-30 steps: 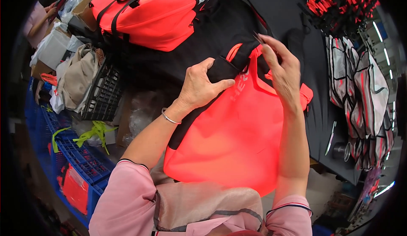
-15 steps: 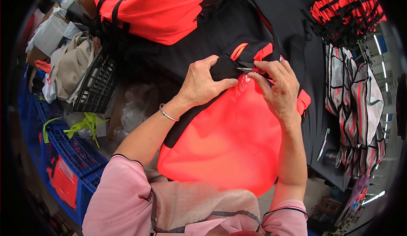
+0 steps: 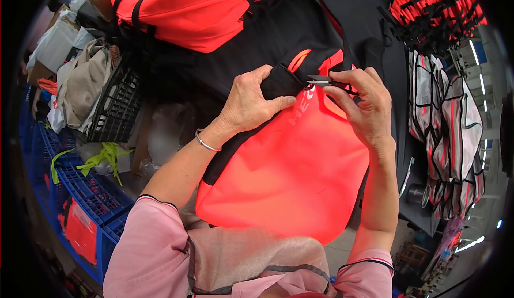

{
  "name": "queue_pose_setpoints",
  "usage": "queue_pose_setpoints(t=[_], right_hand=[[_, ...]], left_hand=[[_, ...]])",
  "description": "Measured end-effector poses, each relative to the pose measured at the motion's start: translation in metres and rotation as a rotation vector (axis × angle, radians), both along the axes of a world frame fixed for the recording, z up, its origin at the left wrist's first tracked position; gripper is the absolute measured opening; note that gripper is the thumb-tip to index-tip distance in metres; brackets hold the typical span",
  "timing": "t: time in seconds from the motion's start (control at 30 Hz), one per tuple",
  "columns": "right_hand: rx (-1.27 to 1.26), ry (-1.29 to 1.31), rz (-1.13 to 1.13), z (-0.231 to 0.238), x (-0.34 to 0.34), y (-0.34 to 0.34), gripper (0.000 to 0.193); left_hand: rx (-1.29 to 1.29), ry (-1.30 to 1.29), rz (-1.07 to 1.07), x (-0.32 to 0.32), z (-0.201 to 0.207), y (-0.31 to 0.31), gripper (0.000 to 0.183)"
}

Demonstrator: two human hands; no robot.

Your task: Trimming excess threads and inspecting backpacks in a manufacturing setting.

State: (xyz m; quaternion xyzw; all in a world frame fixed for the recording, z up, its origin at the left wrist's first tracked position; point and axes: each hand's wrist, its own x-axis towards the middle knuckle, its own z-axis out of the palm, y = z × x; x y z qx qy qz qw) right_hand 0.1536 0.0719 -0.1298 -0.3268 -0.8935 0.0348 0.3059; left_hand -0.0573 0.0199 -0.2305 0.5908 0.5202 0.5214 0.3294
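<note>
We locate the red bag (image 3: 278, 191) in front of the person, its upper part on the black tabletop (image 3: 403, 129) and its lower end reaching the apron (image 3: 257, 255). The left hand (image 3: 249, 102) has its fingers clamped on the bag's black edge (image 3: 278, 83), thumb on the near face. We judge that this grip steadies the cloth beside the blades and limits slip. The right hand (image 3: 367, 105) has its fingers clamped on the snips (image 3: 320, 81), whose blades point left and stand slightly apart, next to the black edge. We cannot tell whether they touch a thread. We take the fingertip hold to serve fine control. A second bag (image 3: 187, 20) lies at the far left, presumably to leave working room; the cup (image 3: 417, 195) stands at the right.
</note>
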Motion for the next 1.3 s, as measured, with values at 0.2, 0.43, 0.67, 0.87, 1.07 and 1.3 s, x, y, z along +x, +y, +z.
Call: queue_pose_setpoints(t=[0.2,0.43,0.67,0.87,1.07,1.3], right_hand=[[0.173,-0.164,0.025,-0.006,-0.005,0.004,0.023],[0.302,-0.274,0.036,-0.001,-0.008,0.005,0.022],[0.033,-0.136,0.023,-0.001,-0.004,0.001,0.02],[-0.021,-0.146,-0.031,-0.012,-0.002,0.002,0.017],[-0.061,0.086,-0.028,-0.021,-0.018,-0.007,0.022],[0.091,-0.107,-0.107,-0.034,-0.047,-0.02,0.022]], left_hand=[[-0.008,-0.054,0.0,0.003,0.002,0.0,0.034],[0.017,0.007,0.031,0.004,0.006,-0.002,0.035],[-0.004,0.066,0.043,0.003,0.002,-0.003,0.036],[-0.206,0.083,0.004,-0.003,0.012,-0.006,0.046],[-0.341,-0.243,-0.352,-0.021,-0.004,-0.027,0.071],[-0.173,-0.008,-0.148,-0.006,-0.009,-0.031,0.05]])
